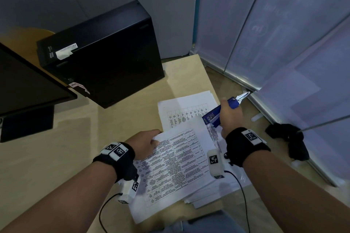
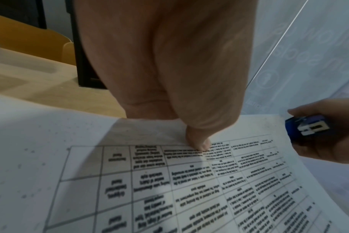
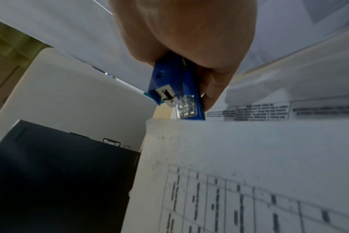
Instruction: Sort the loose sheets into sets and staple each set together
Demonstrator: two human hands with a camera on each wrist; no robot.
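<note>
A set of printed sheets with tables [image 1: 176, 164] is lifted off the desk at its far-left corner, where my left hand [image 1: 145, 143] pinches it, thumb on top [image 2: 199, 141]. My right hand [image 1: 230, 115] grips a blue stapler [image 1: 214, 117] just beyond the set's far right corner, its metal mouth pointing at the paper edge [image 3: 181, 105]. The stapler [image 2: 301, 129] is close to the sheet but not around it. More loose sheets [image 1: 187, 108] lie flat beneath and beyond the held set.
A black computer case [image 1: 106, 53] stands on the wooden desk [image 1: 56, 147] behind the papers, and a dark monitor [image 1: 24, 85] is at the left. Frosted glass partitions [image 1: 284, 34] close off the right side. A black cloth [image 1: 289, 138] lies on the floor.
</note>
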